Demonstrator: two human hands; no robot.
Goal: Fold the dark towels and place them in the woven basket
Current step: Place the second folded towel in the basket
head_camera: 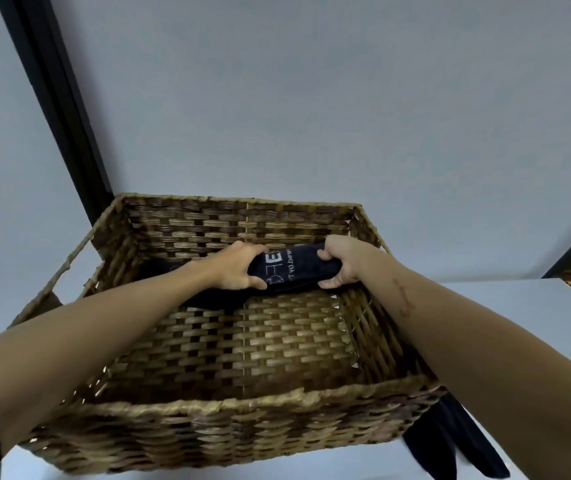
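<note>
Head camera showed me both hands reaching into the woven basket (208, 407) at its far end. My left hand (239, 268) gripped one end of a folded dark towel (291, 270), fingers curled over the top and thumb underneath, while my right hand (341, 263) clutched the other end the same way. White lettering ran across the towel's upper face, too small for me to read. That towel sat low against the far wall of the basket, and another dark cloth (214, 301) lay on the basket floor just under my left wrist. Outside, a second dark towel (450, 445) hung beside the near right corner of the basket, on the white table (537, 306).
</note>
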